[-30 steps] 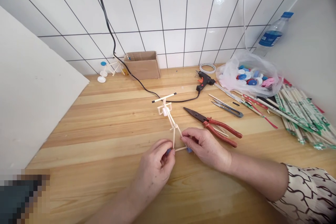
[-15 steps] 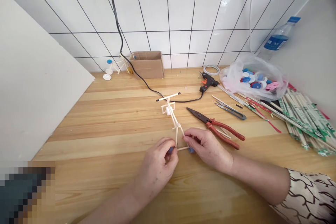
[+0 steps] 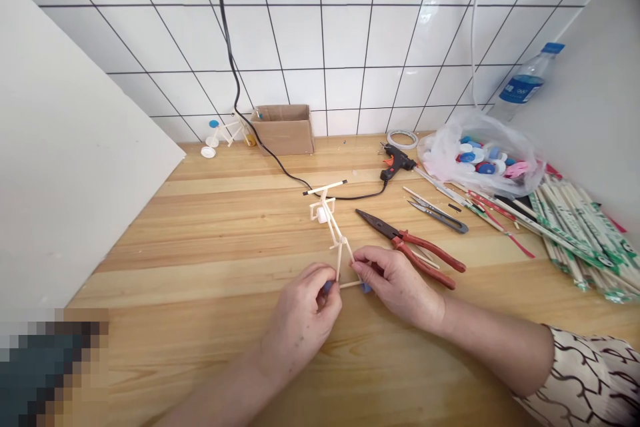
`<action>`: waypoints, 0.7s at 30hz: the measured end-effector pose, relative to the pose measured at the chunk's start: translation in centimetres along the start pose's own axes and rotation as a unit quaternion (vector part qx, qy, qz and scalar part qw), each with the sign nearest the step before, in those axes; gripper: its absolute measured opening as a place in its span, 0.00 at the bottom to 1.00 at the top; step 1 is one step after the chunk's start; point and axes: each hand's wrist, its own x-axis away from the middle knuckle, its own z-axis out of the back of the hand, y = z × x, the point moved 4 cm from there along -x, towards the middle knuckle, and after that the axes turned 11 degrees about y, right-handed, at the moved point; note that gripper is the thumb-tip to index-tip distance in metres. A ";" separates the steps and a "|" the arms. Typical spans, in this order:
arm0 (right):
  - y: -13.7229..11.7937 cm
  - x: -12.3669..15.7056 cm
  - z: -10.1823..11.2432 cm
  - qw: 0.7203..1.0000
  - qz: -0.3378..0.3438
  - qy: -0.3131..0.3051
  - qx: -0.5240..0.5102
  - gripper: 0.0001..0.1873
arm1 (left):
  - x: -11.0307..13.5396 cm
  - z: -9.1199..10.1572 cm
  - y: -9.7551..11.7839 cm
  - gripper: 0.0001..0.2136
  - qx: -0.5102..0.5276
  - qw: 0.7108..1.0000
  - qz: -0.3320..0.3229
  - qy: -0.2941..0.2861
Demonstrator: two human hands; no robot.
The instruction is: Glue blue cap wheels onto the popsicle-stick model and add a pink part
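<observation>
A small tricycle model [image 3: 339,255] made of pale wooden sticks stands on the table in front of me. Its handlebar stick [image 3: 325,187] has black tips, and a white front wheel [image 3: 323,215] sits below. My left hand [image 3: 310,300] pinches the left rear leg near a blue cap wheel, which the fingers partly cover. On the other side, my right hand [image 3: 395,280] grips the right rear leg between thumb and fingers, close to a second blue cap [image 3: 366,287]. A crosswise stick [image 3: 351,285] runs between the two caps.
Right of the model lie red-handled pliers [image 3: 410,243], snips [image 3: 440,215] and a glue gun [image 3: 397,161]. Beyond are a tape roll [image 3: 403,139], a bag of bottle caps [image 3: 480,153], a bottle [image 3: 525,83] and wrapped chopsticks [image 3: 580,233]. A cardboard box [image 3: 283,132] stands by the wall.
The whole view has shifted slightly, the wall now sitting a little lower. Both hands keep their hold on the tricycle model, whose front has tipped very slightly to the right.
</observation>
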 end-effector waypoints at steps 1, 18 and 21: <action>0.0 0.0 0.0 1.000 -0.002 0.001 0.001 0.10 | 0.0 -0.1 0.0 0.08 -0.001 1.000 -0.001 0.001; -0.2 0.5 1.5 0.999 -0.004 0.036 0.025 0.10 | -1.2 -1.0 0.8 0.08 0.032 0.999 -0.014 -0.001; 0.0 0.9 2.0 0.998 -0.012 0.044 0.035 0.10 | -1.4 -1.3 1.1 0.08 0.038 0.999 -0.018 -0.014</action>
